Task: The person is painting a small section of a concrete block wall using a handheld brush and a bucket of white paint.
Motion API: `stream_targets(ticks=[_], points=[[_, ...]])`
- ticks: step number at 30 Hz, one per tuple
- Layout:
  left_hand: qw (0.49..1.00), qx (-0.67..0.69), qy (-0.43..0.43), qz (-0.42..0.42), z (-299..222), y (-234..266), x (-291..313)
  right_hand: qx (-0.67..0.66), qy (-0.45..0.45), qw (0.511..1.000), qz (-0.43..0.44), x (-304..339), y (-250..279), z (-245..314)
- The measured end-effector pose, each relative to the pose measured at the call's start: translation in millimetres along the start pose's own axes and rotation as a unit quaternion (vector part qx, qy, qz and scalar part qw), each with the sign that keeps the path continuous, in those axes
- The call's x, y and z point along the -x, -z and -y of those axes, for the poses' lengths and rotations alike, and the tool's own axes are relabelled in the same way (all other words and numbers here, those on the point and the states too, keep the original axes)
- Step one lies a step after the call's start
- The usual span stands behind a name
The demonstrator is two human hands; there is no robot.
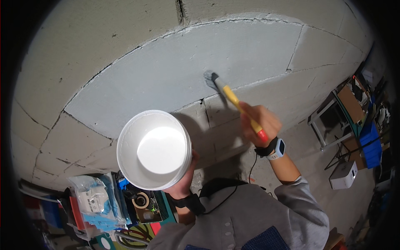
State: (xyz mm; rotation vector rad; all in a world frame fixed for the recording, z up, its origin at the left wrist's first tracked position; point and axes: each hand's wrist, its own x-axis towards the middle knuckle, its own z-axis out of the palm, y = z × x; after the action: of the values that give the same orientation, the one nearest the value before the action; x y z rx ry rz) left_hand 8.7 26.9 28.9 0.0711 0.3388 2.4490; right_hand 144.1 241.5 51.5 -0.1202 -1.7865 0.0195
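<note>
Okay, right hand point(262, 123) is gripping brush point(231, 96) by its handle, bristles pointing ahead; likely handling light and stiff. Left hand point(184, 183) is holding bucket point(128, 152) just ahead-left, probably slippery, needing support underneath.

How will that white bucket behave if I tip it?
The white bucket is probably stiff: its round rim looks undented with the left hand gripping it. With its top open, any liquid inside could slosh out. Glare hides how full it is, so weight is unclear.

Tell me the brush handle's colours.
The brush handle is yellow with a red end, clearest in the head view.
</note>
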Motion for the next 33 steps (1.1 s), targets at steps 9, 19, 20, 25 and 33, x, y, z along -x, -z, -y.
stream_targets(ticks=[9, 19, 20, 25, 33], points=[[1.000, 0.005, -0.022, -0.001, -6.3, 0.8, 3.4, 0.077, -0.142, 0.984, -0.078, 15.2, 32.9, -30.0], [0.998, 0.009, -0.050, 0.021, -13.2, -7.0, -1.2, -0.071, 0.016, 0.997, -0.006, 4.8, -2.6, 6.7], [0.999, 0.009, -0.046, 0.021, -12.6, -6.6, -2.8, -0.081, 0.021, 0.996, 0.028, 4.6, -2.0, 5.4], [0.999, 0.015, -0.034, 0.021, -11.2, -6.8, -6.0, -0.061, 0.034, 0.992, 0.109, -7.2, 10.8, -11.0], [0.996, 0.073, 0.045, -0.027, -4.7, 17.8, -7.8, 0.023, 0.073, 0.996, 0.045, -65.8, 33.3, -29.6]])
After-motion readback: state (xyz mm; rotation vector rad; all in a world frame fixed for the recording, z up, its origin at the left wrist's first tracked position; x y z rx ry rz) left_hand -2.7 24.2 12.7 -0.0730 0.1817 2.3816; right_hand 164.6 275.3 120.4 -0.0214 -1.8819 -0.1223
